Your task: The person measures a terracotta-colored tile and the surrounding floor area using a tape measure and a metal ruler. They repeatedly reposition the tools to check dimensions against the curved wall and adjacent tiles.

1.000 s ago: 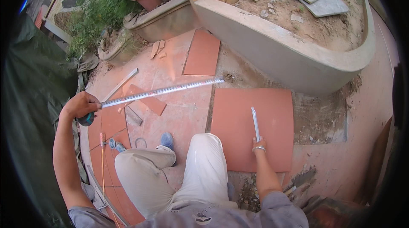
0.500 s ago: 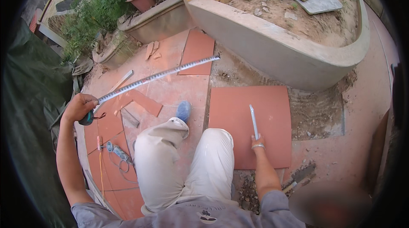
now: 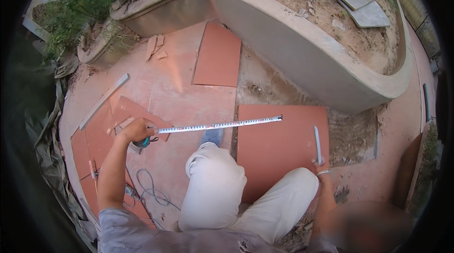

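Left hand [image 3: 137,129] fingers grip tape measure [image 3: 142,142], blade [image 3: 220,124] extended right over tile [image 3: 281,149]. Right hand [image 3: 320,165] fingers closed around upright marker [image 3: 317,143].

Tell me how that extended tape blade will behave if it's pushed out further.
The tape blade spans unsupported from the left hand yet looks nearly straight, so probably fairly stiff. It's thin, so it may buckle further out. Its tip above the large tile could wobble.

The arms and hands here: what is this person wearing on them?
Both forearms are bare. Short grey sleeves of a T-shirt cover only the upper arms. The right hand has a thin silvery bangle at the wrist. The left hand wears no glove, and no ring or watch shows on it.
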Demonstrator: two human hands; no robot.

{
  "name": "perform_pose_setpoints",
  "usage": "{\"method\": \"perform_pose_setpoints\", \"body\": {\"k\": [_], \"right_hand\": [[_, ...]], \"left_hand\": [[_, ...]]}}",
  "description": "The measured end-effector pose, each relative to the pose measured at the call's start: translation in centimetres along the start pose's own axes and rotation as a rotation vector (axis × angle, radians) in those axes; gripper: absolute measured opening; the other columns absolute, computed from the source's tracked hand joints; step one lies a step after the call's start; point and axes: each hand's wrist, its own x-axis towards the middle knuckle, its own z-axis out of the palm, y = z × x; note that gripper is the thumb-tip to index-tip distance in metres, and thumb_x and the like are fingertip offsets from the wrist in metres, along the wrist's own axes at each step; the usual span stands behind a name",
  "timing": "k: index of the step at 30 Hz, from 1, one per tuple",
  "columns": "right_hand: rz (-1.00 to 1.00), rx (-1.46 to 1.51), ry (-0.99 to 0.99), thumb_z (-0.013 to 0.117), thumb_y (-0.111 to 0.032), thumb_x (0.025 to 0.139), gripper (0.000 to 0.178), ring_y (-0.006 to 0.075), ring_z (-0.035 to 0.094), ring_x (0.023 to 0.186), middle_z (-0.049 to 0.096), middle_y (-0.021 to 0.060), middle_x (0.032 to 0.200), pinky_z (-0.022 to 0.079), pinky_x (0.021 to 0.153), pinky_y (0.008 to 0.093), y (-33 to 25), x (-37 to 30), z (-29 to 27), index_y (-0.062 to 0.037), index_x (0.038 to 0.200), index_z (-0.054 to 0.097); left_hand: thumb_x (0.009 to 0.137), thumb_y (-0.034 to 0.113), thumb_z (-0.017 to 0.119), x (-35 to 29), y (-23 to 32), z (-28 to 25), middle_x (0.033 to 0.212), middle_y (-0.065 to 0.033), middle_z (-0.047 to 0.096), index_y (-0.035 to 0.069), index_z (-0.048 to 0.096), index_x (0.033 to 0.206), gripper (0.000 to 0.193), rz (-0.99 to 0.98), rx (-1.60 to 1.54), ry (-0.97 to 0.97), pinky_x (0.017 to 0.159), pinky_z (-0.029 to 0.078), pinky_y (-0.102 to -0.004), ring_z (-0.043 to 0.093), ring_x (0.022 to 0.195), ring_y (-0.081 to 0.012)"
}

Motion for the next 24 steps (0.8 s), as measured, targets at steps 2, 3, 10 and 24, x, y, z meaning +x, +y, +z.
{"method": "perform_pose_setpoints", "body": {"k": [2,3,10,24], "right_hand": [[-0.005,-0.098,0.061,0.075,-0.023,0.087,0.019,0.0116,0.055,0.066,0.060,-0.0007,0.073,0.048,0.061,0.0324,-5.6,0.5,-3.0,-0.0052,0.090,0.068],[0.048,-0.092,0.076,0.074,-0.024,0.087,0.021,0.0117,0.054,0.065,0.060,0.0000,0.072,0.047,0.060,0.0320,-8.7,1.1,-3.6,-0.0039,0.091,0.068],[0.066,0.385,0.105,0.064,-0.028,0.097,0.035,0.0099,0.055,0.064,0.060,0.0004,0.081,0.045,0.054,0.0266,-23.7,8.7,7.3,-0.0069,0.125,0.061],[0.425,1.204,0.549,0.064,-0.035,0.098,0.038,0.0179,0.066,0.093,0.068,0.0055,0.107,0.053,0.074,0.0314,-31.4,21.3,29.6,-0.0121,0.127,0.055]], "left_hand": [[0.089,0.018,0.068,4.8,-2.5,0.9,0.075,-0.0103,0.069,0.004,0.074,0.097,0.018,0.016,-0.141,-0.055,0.067,0.051,-0.0337,0.063,0.067,-0.0196],[0.089,0.019,0.068,7.2,-3.7,1.1,0.075,-0.0123,0.068,0.004,0.074,0.098,0.019,0.019,-0.228,-0.087,0.068,0.052,-0.0348,0.063,0.067,-0.0213],[0.092,0.021,0.067,23.2,-10.5,-0.9,0.076,-0.0099,0.068,0.005,0.074,0.100,0.019,0.106,-0.214,-0.112,0.070,0.051,-0.0326,0.061,0.069,-0.0181],[0.093,0.017,0.066,40.9,-14.1,-5.3,0.074,-0.0044,0.066,0.003,0.074,0.097,0.017,0.056,-0.310,-0.296,0.068,0.049,-0.0305,0.057,0.068,-0.0141]]}}
